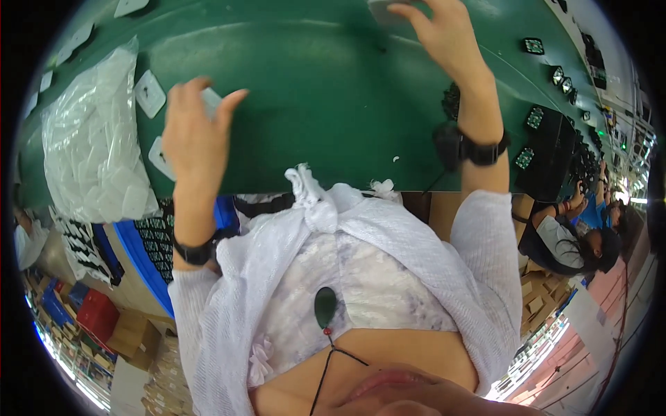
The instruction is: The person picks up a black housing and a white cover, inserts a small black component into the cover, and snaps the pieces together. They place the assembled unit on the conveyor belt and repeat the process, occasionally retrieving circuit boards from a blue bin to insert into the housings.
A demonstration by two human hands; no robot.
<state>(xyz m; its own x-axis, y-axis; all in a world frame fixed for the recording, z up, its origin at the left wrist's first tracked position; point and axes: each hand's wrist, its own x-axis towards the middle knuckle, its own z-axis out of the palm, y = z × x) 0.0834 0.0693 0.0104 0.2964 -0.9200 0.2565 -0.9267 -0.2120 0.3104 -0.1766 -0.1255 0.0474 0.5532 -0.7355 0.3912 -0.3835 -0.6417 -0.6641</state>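
Over the left part of the green table (312, 104), my left hand (196, 132) is slightly blurred, its thumb stretched away from the fingers. A pale flat piece (211, 101) shows between thumb and fingers; whether they touch it I cannot tell. My right hand (447, 38) reaches to the far edge of the view, thumb and fingers closed on a thin grey-white plate (388, 12), partly cut off. Close to my left hand lie a white rounded-square plate (150, 94) with a small dark mark and another white plate (161, 158), partly hidden by the wrist.
A clear bag (97, 139) full of white plates stands left of my left hand. More white plates (75, 43) lie at the far left. Small black parts with green boards (533, 46) sit on the right. A blue crate (149, 263) is below the table edge; people (572, 239) work at right.
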